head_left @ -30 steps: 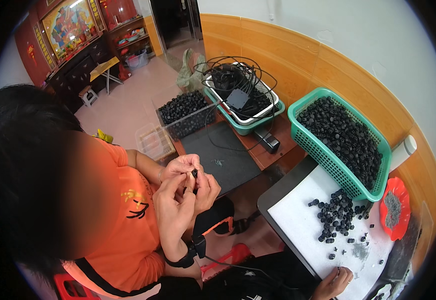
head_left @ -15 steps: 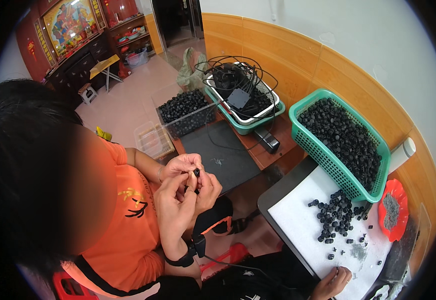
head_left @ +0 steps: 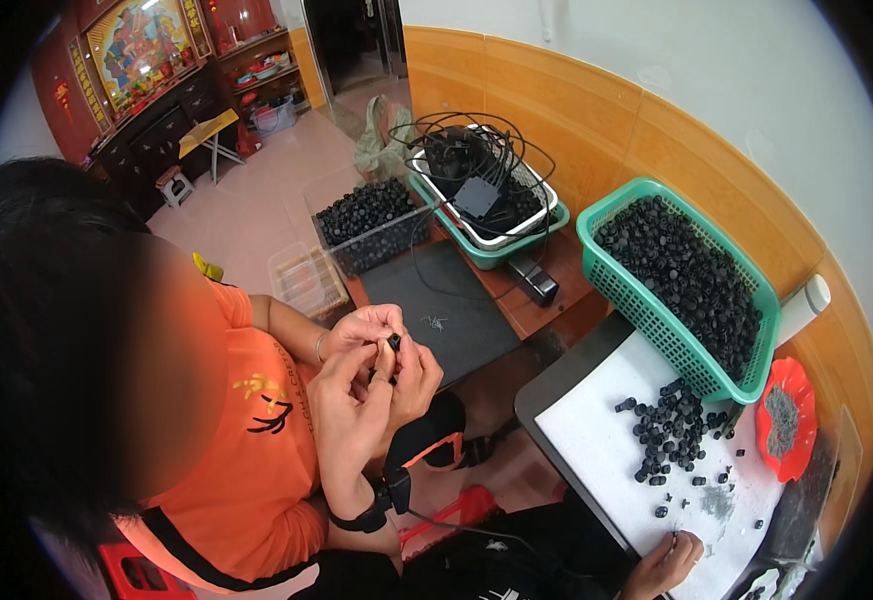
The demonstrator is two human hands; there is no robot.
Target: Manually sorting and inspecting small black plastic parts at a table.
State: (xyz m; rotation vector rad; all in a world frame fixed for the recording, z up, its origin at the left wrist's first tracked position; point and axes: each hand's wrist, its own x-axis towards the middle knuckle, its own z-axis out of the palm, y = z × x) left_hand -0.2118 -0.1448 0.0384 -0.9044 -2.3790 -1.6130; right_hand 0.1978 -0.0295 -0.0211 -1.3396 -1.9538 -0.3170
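My left hand [head_left: 664,566] rests at the near edge of the white mat [head_left: 597,420], low on the right. Its fingers are curled and pressed together; a tiny dark spot shows at the tips, too small to name. Beyond it, a loose heap of small black plastic parts [head_left: 672,430] lies on the mat, with a few strays and some grey shavings closer to the fingers. My right hand is out of view. On the left, a co-worker in an orange shirt [head_left: 267,470] pinches a small black part [head_left: 394,342] between both hands.
A green basket [head_left: 647,325] full of black parts stands behind the heap, beside a red dish [head_left: 805,380] of grey shavings. A clear bin [head_left: 377,255], a white basket [head_left: 502,243] and tangled cables [head_left: 432,125] occupy the farther table. The co-worker's wrist device [head_left: 394,490] trails a cable.
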